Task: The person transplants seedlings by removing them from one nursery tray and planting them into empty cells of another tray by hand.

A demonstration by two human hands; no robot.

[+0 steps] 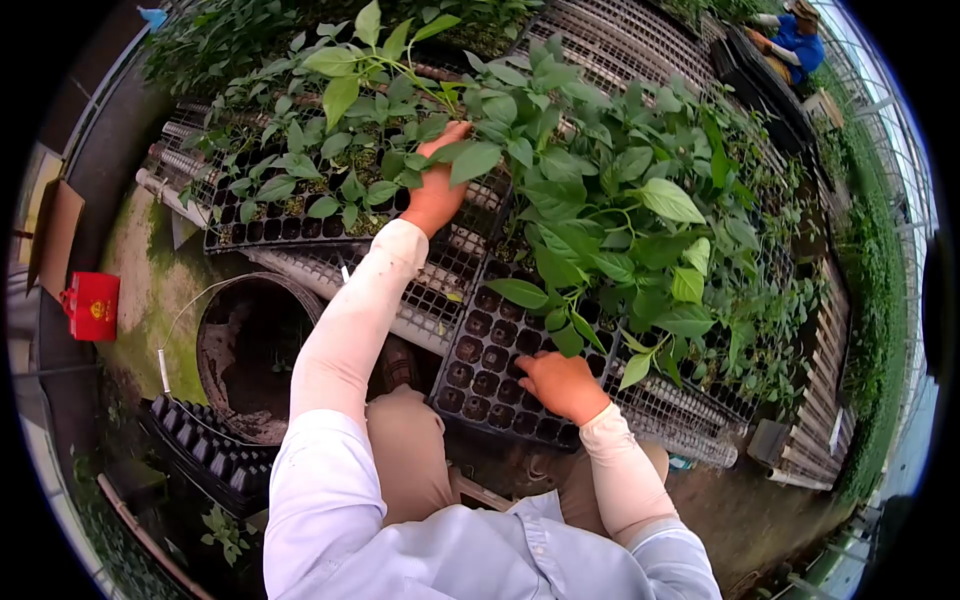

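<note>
My left hand (438,190) reaches forward over the gap between two trays, its fingers closed and partly hidden by leaves. Light green seedlings (345,70) rise from beside those fingers, their stems meeting at the hand. Lower right, my right hand (566,386) is on the front cells of a black seedling tray (485,360), fingers bent and close together. Anything at its fingertips is too small to make out. The near cells hold dark soil, and leafy seedlings (570,190) crowd the tray's far part. Another black tray with seedlings (290,228) lies to the left.
A metal mesh bench (440,255) carries the trays. On the left stand a dirty bucket (215,350) with a wire handle, a red box (93,306) and stacked black trays (205,455). A person in blue (797,48) is at the far right near black trays (765,95).
</note>
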